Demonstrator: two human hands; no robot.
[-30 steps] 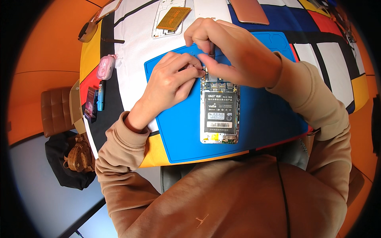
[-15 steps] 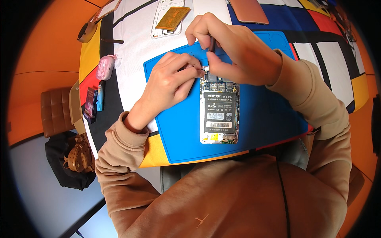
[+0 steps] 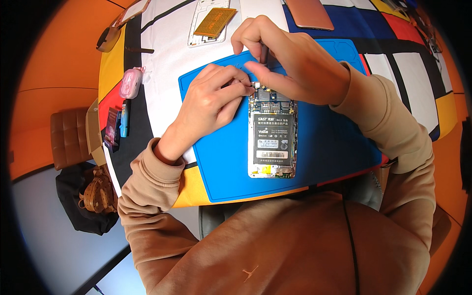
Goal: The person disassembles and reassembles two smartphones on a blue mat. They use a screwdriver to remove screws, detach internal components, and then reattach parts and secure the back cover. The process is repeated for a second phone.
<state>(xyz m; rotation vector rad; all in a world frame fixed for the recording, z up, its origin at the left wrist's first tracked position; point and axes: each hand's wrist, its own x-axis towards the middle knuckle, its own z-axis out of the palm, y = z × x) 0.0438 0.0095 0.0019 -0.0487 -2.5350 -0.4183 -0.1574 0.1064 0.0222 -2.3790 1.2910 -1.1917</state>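
An opened phone (image 3: 273, 137) lies on a blue work mat (image 3: 216, 167), its black battery and circuit board exposed. My left hand (image 3: 211, 96) is closed, its fingertips pressed at the phone's upper left corner. Above the phone's top end, my right hand (image 3: 290, 64) has curled fingers around a slim dark tool (image 3: 264, 53), which looks like a screwdriver; its lower part is hidden. The right thumb sticks out to the left, over the top edge of the board.
Beyond the mat lie a white phone frame (image 3: 200, 38) with a gold-brown plate (image 3: 215, 22) on it, and a rose-coloured flat device (image 3: 309, 14). To the left are a pink case (image 3: 131, 83), a blue pen-like item (image 3: 125, 119) and a dark box (image 3: 112, 129).
My right thumb has swung left and up, away from the board, uncovering more of it. My left hand and the phone stay nearly in place.
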